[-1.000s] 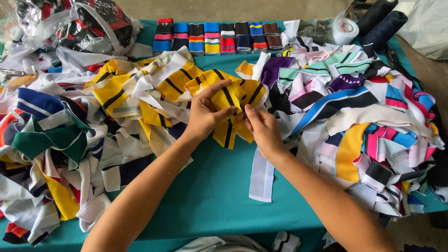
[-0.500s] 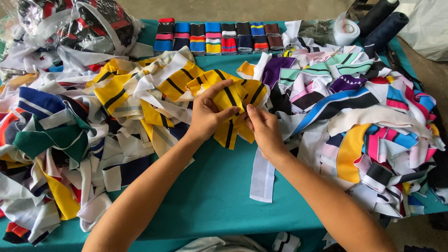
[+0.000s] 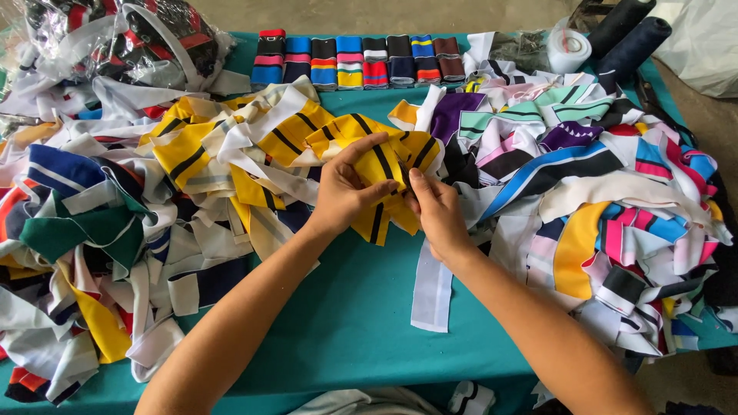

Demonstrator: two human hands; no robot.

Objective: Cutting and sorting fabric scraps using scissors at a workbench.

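Both hands, left hand (image 3: 344,196) and right hand (image 3: 437,211), are pinching the yellow-and-black striped strip (image 3: 382,157); it is probably slippery and could slide into the neighbouring scrap pile (image 3: 615,200).

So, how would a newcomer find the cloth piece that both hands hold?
Start at the teal table, between the two scrap heaps. In the middle the left hand and right hand pinch a yellow piece. Unlike the yellow pieces lying loose at its left, only it is gripped.
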